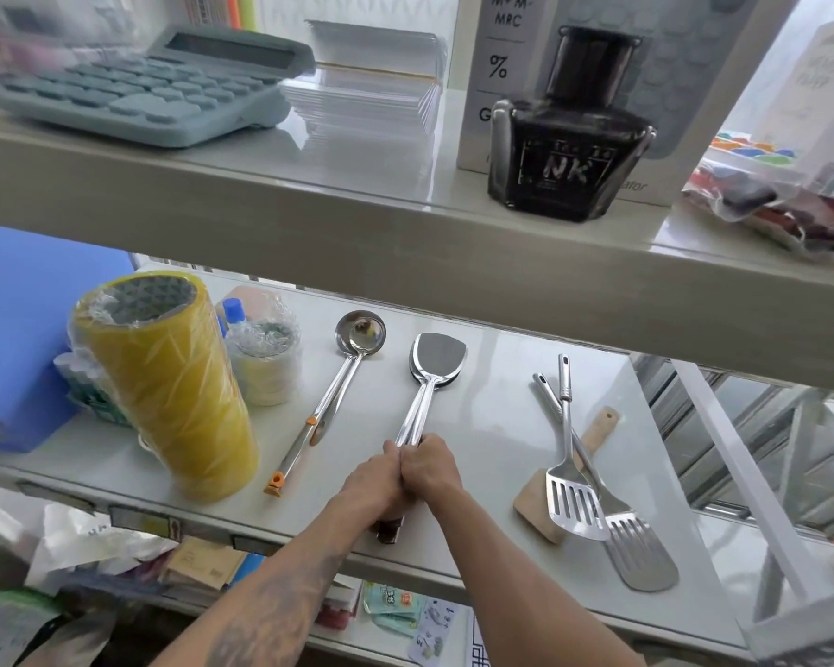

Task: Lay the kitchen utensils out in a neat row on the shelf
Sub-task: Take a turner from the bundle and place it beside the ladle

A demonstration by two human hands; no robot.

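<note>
A: Where does the steel turner [433, 373] lie?

B: Flat on the white shelf [501, 426], blade pointing to the back, long axis running front to back, beside the ladle [343, 373].

A: And the hands?

B: The left hand [374, 479] and right hand [429, 466] touch, both wrapped tight around its handle.

A: The rest?

B: Two slotted spatulas [576, 498] cross over a wooden spatula [538, 505] at the right.

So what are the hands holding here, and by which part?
Both the left hand and the right hand grip the steel spatula by its handle, near the lower end, with its blade pointing to the back of the shelf.
</note>
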